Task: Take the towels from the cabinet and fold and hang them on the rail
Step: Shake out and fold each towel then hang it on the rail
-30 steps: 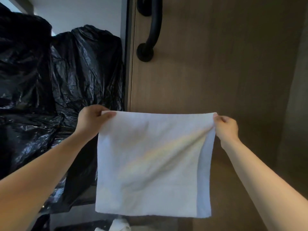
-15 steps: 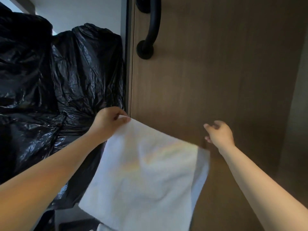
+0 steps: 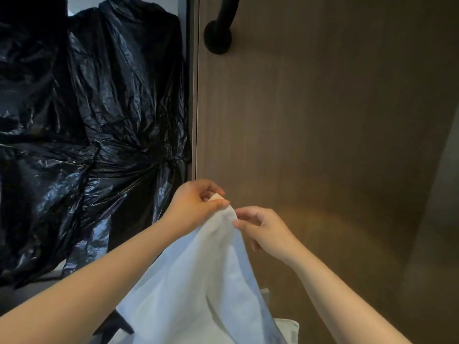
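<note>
In front of a brown wood-grain door panel (image 3: pixel 323 120), low centre of the head view:

Towel (image 3: pixel 198 281), white, one. Held up in the air by a single top corner and hanging loose below it. The cloth falls in long soft folds that widen toward the bottom edge of the frame. It is not on any rail.

Left hand (image 3: pixel 196 207). Raised at the towel's top corner. Its grip is pressed together on the cloth: thumb and forefinger pinch the corner, and a small tip of fabric shows between the fingers. The bare forearm runs in from the lower left.

Right hand (image 3: pixel 265 234). Just beside the left hand, on the right side of the same corner. The fingers are curled, with thumb and forefinger tips at the towel's edge just under the pinched corner. They seem to touch the cloth, but whether this grip has closed on it cannot be told from this angle.

Handle (image 3: pixel 218 33), black. Its round base is fixed to the door panel near the panel's left edge, at the top of the view. The bar runs up out of frame.

Plastic bags (image 3: pixel 87 120), black, glossy, crumpled. They fill the left side of the view, next to the panel's left edge.

White cloth (image 3: pixel 288 328). Lies at the bottom edge, right of the hanging towel and partly covered by it.
</note>
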`<act>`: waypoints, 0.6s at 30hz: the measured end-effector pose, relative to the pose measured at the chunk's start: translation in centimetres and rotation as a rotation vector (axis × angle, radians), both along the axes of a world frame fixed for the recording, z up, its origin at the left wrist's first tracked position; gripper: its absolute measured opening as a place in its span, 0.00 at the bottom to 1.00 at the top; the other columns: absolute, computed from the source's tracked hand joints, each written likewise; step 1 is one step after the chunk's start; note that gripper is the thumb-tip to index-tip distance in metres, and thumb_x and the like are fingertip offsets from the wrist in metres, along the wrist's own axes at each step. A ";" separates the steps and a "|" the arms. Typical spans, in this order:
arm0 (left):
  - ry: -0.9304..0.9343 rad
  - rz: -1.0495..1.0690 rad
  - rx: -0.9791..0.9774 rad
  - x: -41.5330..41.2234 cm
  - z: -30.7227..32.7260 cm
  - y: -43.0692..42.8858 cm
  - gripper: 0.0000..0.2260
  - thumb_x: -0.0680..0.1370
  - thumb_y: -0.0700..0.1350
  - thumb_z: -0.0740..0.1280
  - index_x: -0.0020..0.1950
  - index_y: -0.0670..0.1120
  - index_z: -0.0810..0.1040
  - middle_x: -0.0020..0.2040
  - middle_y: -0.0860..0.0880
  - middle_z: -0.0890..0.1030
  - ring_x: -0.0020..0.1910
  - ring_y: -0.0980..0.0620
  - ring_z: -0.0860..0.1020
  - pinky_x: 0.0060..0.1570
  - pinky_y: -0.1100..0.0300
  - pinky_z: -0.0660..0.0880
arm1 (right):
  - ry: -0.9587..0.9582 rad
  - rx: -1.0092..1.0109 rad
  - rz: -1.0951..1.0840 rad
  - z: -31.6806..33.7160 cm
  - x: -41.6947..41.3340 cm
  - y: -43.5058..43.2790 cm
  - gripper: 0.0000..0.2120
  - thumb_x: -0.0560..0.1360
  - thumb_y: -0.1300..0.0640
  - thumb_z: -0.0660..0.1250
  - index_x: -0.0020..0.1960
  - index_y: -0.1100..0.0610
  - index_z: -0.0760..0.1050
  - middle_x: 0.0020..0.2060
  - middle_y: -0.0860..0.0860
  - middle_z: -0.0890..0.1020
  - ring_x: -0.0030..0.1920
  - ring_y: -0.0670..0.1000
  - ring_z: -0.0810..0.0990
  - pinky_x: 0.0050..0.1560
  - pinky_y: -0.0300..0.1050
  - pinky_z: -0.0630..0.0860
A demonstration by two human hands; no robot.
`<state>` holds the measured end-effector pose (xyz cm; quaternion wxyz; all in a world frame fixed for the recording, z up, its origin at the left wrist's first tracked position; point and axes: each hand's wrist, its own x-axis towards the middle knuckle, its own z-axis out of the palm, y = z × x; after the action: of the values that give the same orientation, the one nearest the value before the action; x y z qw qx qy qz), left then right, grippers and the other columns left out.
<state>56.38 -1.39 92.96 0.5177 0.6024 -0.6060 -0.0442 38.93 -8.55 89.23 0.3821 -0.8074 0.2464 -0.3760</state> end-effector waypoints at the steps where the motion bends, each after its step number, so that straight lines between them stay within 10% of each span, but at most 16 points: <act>1: 0.016 -0.007 -0.003 -0.1 0.0 0.2 0.06 0.70 0.44 0.77 0.43 0.51 0.82 0.36 0.50 0.81 0.30 0.63 0.74 0.31 0.74 0.69 | 0.000 -0.016 0.013 -0.4 0.2 0.1 0.05 0.78 0.59 0.67 0.51 0.56 0.82 0.35 0.57 0.82 0.21 0.45 0.70 0.24 0.35 0.66; 12: 0.166 0.027 0.126 1.4 -4.2 3.3 0.05 0.73 0.45 0.75 0.46 0.51 0.82 0.38 0.51 0.85 0.38 0.55 0.83 0.39 0.62 0.78 | -0.031 -0.043 -0.114 -1.2 -0.2 -0.1 0.15 0.79 0.56 0.67 0.35 0.60 0.77 0.26 0.44 0.72 0.28 0.41 0.68 0.31 0.35 0.64; 18: 0.182 -0.056 0.026 0.6 -5.0 3.3 0.10 0.73 0.41 0.74 0.46 0.53 0.76 0.33 0.50 0.80 0.32 0.56 0.75 0.37 0.64 0.74 | -0.040 -0.013 -0.031 0.4 0.4 1.3 0.12 0.79 0.53 0.67 0.43 0.60 0.82 0.31 0.45 0.77 0.30 0.41 0.71 0.33 0.34 0.68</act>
<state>56.98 1.88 88.00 0.5612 0.5855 -0.5724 -0.1208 39.35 -7.23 89.65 0.3757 -0.7982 0.2487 -0.3997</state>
